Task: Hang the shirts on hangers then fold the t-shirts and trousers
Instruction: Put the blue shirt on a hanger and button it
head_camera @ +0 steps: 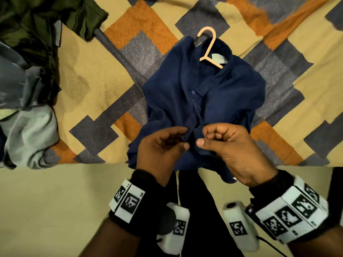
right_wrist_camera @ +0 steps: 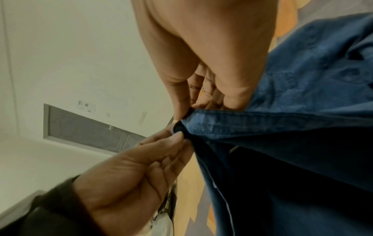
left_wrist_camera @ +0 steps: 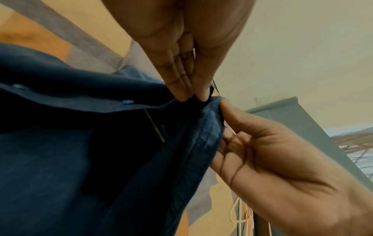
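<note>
A navy button-up shirt (head_camera: 204,101) lies on the patterned bed cover with a cream plastic hanger (head_camera: 208,47) inside its collar, hook pointing away from me. Both hands meet at the shirt's front opening, low near the hem. My left hand (head_camera: 178,141) pinches the left placket edge (left_wrist_camera: 161,106) between thumb and fingertips. My right hand (head_camera: 206,139) pinches the right placket edge (right_wrist_camera: 203,119), its other fingers curled. A blue button (head_camera: 193,92) shows higher up the front, and another button (left_wrist_camera: 128,102) sits close to my left fingertips.
A heap of other clothes, olive green (head_camera: 37,21) and grey (head_camera: 27,112), lies at the left on the bed cover (head_camera: 104,71). The bed's near edge runs just below my hands, with pale floor (head_camera: 55,210) beneath. The shirt's hem hangs over that edge.
</note>
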A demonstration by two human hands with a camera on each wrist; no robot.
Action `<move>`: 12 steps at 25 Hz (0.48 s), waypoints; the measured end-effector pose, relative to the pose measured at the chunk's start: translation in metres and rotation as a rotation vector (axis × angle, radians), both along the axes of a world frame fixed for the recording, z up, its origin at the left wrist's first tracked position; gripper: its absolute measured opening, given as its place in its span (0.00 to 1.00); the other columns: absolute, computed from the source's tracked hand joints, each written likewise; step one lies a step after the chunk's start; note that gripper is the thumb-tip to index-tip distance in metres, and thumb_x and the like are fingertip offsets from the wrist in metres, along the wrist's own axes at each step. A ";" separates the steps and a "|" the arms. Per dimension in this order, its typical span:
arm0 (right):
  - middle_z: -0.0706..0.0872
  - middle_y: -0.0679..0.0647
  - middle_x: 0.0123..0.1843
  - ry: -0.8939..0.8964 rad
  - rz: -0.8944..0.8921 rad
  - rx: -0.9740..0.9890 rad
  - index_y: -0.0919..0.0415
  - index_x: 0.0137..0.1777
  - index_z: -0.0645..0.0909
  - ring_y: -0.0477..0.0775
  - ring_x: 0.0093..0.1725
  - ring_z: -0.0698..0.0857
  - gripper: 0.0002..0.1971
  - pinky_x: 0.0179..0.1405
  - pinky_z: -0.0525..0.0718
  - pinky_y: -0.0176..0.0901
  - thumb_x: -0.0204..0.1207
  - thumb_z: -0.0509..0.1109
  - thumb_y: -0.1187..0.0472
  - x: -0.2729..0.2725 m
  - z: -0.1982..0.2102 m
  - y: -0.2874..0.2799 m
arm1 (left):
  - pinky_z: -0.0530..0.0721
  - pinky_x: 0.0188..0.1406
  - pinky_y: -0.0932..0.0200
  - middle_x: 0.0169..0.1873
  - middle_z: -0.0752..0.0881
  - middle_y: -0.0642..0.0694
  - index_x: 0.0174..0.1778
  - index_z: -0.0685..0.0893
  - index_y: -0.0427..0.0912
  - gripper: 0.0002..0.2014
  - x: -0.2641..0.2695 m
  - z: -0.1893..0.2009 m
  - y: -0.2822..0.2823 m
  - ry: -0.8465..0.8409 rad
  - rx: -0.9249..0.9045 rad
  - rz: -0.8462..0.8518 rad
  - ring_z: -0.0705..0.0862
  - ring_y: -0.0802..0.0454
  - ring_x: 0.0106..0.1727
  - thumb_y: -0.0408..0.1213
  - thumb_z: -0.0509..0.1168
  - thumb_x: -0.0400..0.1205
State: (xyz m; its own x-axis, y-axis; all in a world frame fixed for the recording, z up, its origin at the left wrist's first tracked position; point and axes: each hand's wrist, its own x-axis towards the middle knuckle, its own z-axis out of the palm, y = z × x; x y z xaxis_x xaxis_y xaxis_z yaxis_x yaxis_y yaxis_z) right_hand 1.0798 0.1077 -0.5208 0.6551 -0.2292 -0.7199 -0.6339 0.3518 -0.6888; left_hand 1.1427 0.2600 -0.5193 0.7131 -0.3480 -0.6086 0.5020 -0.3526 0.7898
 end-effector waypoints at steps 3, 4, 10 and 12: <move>0.78 0.43 0.29 -0.039 -0.025 -0.087 0.54 0.38 0.82 0.39 0.32 0.77 0.12 0.38 0.78 0.29 0.71 0.75 0.73 0.011 -0.001 0.006 | 0.81 0.44 0.74 0.37 0.89 0.58 0.44 0.90 0.46 0.15 0.006 -0.007 -0.005 -0.182 0.074 -0.053 0.86 0.65 0.41 0.20 0.73 0.71; 0.77 0.45 0.30 -0.046 -0.023 -0.121 0.54 0.38 0.82 0.41 0.34 0.76 0.11 0.39 0.78 0.29 0.72 0.75 0.72 0.014 -0.001 0.008 | 0.80 0.44 0.75 0.38 0.89 0.54 0.45 0.91 0.44 0.15 0.008 -0.010 -0.005 -0.295 0.120 -0.108 0.85 0.64 0.42 0.20 0.72 0.70; 0.76 0.41 0.25 -0.018 -0.060 -0.222 0.57 0.35 0.82 0.40 0.29 0.75 0.11 0.34 0.79 0.31 0.69 0.77 0.73 0.019 -0.010 0.014 | 0.80 0.48 0.71 0.38 0.84 0.63 0.44 0.82 0.55 0.21 0.017 -0.014 -0.007 -0.295 0.155 -0.135 0.83 0.66 0.44 0.22 0.74 0.69; 0.77 0.41 0.25 -0.015 -0.039 -0.203 0.58 0.34 0.82 0.38 0.28 0.75 0.12 0.32 0.78 0.29 0.69 0.77 0.75 0.021 -0.013 0.015 | 0.81 0.49 0.72 0.41 0.86 0.57 0.49 0.83 0.49 0.19 0.015 -0.013 -0.006 -0.187 0.011 -0.075 0.85 0.65 0.46 0.21 0.73 0.72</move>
State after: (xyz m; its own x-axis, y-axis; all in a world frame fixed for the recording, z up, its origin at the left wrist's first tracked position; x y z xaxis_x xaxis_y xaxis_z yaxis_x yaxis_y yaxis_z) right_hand 1.1008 0.1226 -0.5338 0.6529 -0.3941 -0.6468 -0.6120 0.2287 -0.7571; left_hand 1.1576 0.2535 -0.5321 0.7863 -0.3984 -0.4721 0.3190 -0.3926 0.8626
